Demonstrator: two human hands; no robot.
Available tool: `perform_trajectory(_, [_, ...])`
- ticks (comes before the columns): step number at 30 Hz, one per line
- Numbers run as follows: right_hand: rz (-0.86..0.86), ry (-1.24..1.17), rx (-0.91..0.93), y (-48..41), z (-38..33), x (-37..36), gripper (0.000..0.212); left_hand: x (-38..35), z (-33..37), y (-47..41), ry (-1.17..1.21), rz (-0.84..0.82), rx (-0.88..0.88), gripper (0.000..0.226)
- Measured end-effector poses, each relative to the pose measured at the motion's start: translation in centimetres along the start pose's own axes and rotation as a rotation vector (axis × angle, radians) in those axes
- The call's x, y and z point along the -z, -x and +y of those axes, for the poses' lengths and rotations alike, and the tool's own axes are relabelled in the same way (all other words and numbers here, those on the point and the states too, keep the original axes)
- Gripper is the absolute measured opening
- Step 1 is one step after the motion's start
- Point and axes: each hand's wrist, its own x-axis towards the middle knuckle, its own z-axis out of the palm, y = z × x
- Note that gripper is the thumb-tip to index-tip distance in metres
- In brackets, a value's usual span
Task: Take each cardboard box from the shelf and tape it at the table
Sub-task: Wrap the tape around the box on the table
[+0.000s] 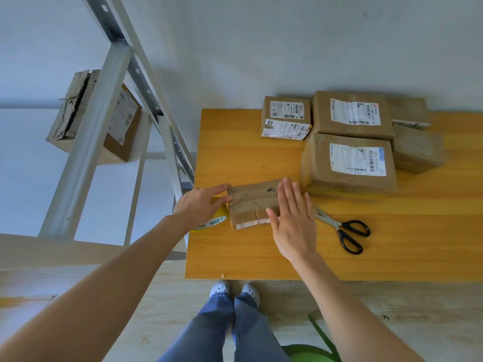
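A small worn cardboard box (251, 202) lies near the left front of the wooden table (261, 257). My left hand (201, 205) holds a yellow tape roll (211, 222) against the box's left end, its fingertips touching the box. With fingers straight, my right hand (292, 220) lies flat on the right part of the box top. On the metal shelf (86, 142) at the left sits one torn cardboard box (104, 121).
Black-handled scissors (345, 231) lie on the table right of my right hand. Several cardboard boxes with labels (350, 142) are grouped at the back right of the table, against the wall. A green object (311, 354) lies on the floor by my feet.
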Motion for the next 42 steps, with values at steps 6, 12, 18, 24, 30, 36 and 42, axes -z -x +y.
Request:
perform_trajectory(6, [-0.035,-0.043,0.043,0.0,-3.2,0.0,0.074,-0.3,-0.5,-0.5,0.031,-0.001,0.02,0.048])
perform_trajectory(12, [-0.074,-0.053,0.168,-0.4,-4.9,0.3,0.077,-0.2,-0.4,-0.6,0.046,-0.002,0.033,0.046])
perform_trajectory(18, [-0.079,-0.009,0.243,-1.0,-6.3,0.2,0.078,0.1,-0.7,-0.9,0.061,0.009,0.031,0.045])
perform_trajectory(24, [-0.047,0.029,0.313,-1.1,-6.6,-0.1,0.071,0.0,-0.5,-0.7,0.074,-0.006,0.017,0.045])
perform_trajectory(30, [0.006,0.012,0.31,-0.3,-6.0,-0.3,0.064,0.0,0.1,0.0,0.159,-0.083,0.01,0.042])
perform_trajectory(36, [0.025,-0.002,0.322,-0.6,-5.6,-0.4,0.059,0.9,-0.2,0.5,0.285,-0.21,-0.008,0.043])
perform_trajectory(42, [-0.01,0.009,0.322,-0.6,-5.5,-0.5,0.06,1.4,-0.4,0.0,0.205,-0.198,-0.004,0.019])
